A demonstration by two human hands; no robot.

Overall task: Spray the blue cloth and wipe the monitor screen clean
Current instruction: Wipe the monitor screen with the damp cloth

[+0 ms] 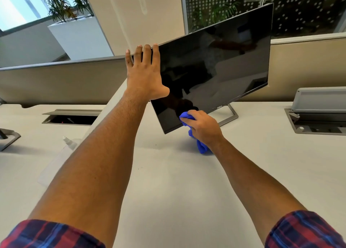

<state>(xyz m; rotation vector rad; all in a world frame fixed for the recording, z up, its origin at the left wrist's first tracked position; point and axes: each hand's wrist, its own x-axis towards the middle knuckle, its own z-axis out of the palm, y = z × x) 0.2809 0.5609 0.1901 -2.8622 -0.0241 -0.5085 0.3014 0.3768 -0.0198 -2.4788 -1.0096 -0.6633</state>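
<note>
From the head camera, the monitor (215,64) stands on the white desk (168,182), tilted in the view, its dark screen off and its thin grey stand (231,115) resting toward the desk's far edge. The left hand (145,75) lies flat with fingers spread against the screen's upper left corner, fingertips curling over the top edge; its grip is open, only bracing. The right hand (204,127) is closed around the bunched blue cloth (192,130), pressing it to the screen's lower edge, with a tail of cloth hanging down to the desk beneath the wrist.

A clear spray bottle (60,158) lies toward the desk's left side, partly hidden by the left forearm; whether any liquid is in it I cannot make out. Two recessed cable boxes sit along the far edge: the left one (71,117) open and dark inside, the right one (318,122) with its grey lid raised, showing what may be sockets.
</note>
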